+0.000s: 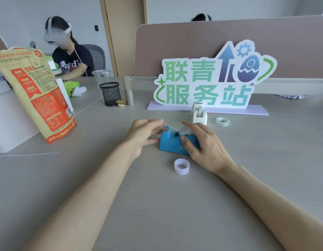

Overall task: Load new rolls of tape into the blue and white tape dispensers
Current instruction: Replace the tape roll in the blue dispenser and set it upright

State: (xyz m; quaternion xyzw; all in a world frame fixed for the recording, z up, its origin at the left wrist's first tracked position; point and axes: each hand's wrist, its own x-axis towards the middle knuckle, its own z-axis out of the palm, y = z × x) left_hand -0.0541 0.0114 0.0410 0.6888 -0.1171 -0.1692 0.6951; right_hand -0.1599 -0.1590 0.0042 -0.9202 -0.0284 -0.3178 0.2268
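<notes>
Now my right hand (202, 142) grips the blue tape dispenser (172, 143) on the bench (157, 205), white "VI" lettering showing by my fingers; my left hand (144, 133), open, touches its cutter end. Behind stands the white tape dispenser (198, 114), a clear tape roll (222, 121) beside it, and a sign (211, 77) reading "联青 服务站". An empty white core (181, 166) lies nearer me.
</notes>
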